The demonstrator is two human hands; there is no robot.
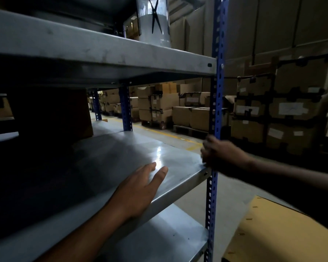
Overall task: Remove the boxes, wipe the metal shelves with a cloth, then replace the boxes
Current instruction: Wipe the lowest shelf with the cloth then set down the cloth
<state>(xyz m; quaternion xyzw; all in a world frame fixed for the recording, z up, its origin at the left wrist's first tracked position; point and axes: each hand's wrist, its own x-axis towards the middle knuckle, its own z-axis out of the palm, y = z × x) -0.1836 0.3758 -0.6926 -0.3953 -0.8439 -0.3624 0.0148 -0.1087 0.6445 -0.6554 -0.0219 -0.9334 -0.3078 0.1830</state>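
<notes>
A grey metal shelf [121,154] runs across the middle of the head view, its right part bare and shiny. My left hand [138,190] lies flat on its front edge, fingers straight, holding nothing. My right hand [222,152] curls its fingers around the blue perforated upright [217,103] at the shelf's right front corner. A dark cardboard box [51,114] stands at the back left of this shelf. No cloth is visible.
An upper shelf [95,52] carries a clear plastic roll [153,19] with black scissors. A lower shelf [159,235] sits beneath. A tan box [273,233] lies on the floor at lower right. Stacked cartons [273,114] fill the aisle behind.
</notes>
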